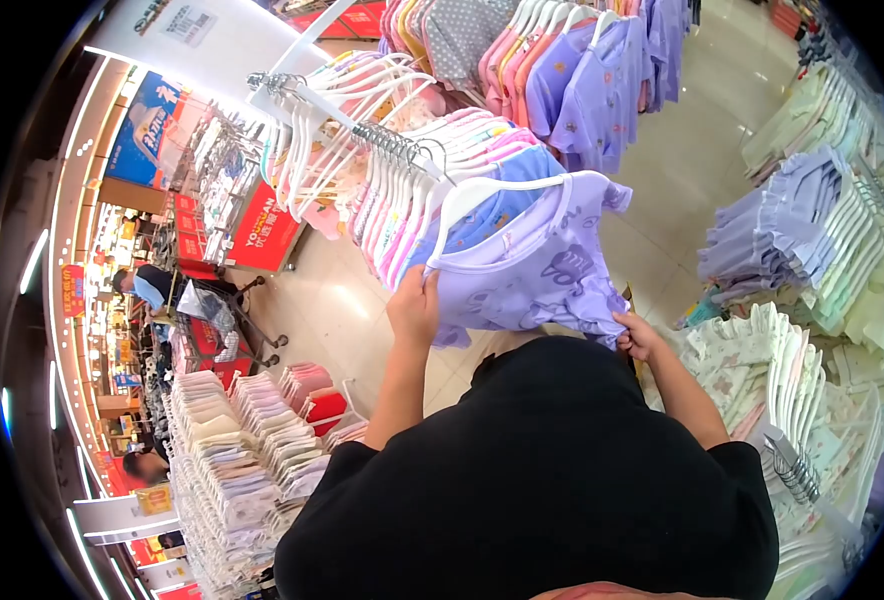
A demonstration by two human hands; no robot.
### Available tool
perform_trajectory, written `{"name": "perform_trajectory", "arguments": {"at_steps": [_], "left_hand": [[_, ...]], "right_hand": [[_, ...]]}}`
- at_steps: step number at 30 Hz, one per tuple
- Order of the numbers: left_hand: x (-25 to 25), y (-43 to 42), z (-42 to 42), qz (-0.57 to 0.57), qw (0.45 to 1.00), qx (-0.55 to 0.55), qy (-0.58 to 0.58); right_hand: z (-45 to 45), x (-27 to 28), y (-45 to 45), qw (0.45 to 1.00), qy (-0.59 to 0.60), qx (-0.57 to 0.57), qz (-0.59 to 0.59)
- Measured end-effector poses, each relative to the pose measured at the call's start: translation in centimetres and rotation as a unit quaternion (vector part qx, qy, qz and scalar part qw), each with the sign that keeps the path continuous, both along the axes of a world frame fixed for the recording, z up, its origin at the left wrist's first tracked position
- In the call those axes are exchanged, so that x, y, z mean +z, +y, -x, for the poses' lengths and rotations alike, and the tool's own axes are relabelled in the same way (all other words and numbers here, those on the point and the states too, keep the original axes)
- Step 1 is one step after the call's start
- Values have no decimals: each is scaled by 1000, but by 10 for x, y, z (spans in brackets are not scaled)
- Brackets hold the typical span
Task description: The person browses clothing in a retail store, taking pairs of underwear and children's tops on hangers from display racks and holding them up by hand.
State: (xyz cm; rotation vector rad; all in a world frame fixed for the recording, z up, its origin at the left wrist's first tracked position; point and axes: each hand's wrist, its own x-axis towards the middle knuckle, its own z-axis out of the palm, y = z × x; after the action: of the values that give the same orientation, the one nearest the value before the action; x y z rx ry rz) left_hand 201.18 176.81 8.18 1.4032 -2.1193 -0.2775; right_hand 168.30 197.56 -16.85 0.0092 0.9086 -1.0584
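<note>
Purple shirt [550,275] spans from left hand [414,303] to right hand [642,338].

A straight, silvery metal rail [324,108] carries a close row of white plastic hangers [387,84] with wire hooks, bearing pastel pink and white garments [382,225] and a blue garment [529,163] (whether the hanger of the printed lilac top [552,275] is hooked at the rail's end is hard to tell). At the lower right, a short, pale metal rail [834,518] holds more white hangers, with cream floral-print garments [727,350]. Below, the glossy beige tiled floor [657,185] bears a wheeled metal cart [252,328] and a red-panelled display stand [267,235].
</note>
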Motion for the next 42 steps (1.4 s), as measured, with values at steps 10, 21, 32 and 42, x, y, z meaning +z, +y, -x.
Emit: {"name": "perform_trajectory", "arguments": {"at_steps": [10, 21, 32, 42], "left_hand": [[-55, -18, 10, -83, 995, 50, -19], [-80, 21, 75, -102, 935, -338, -35], [-169, -40, 238, -168, 798, -449, -364], [-288, -173, 331, -351, 740, -389, -421]], "right_hand": [[3, -13, 3, 999, 27, -18, -16], [27, -35, 19, 996, 31, -78, -41], [61, -50, 15, 980, 129, -45, -143], [135, -14, 25, 904, 365, 16, -221]]}}
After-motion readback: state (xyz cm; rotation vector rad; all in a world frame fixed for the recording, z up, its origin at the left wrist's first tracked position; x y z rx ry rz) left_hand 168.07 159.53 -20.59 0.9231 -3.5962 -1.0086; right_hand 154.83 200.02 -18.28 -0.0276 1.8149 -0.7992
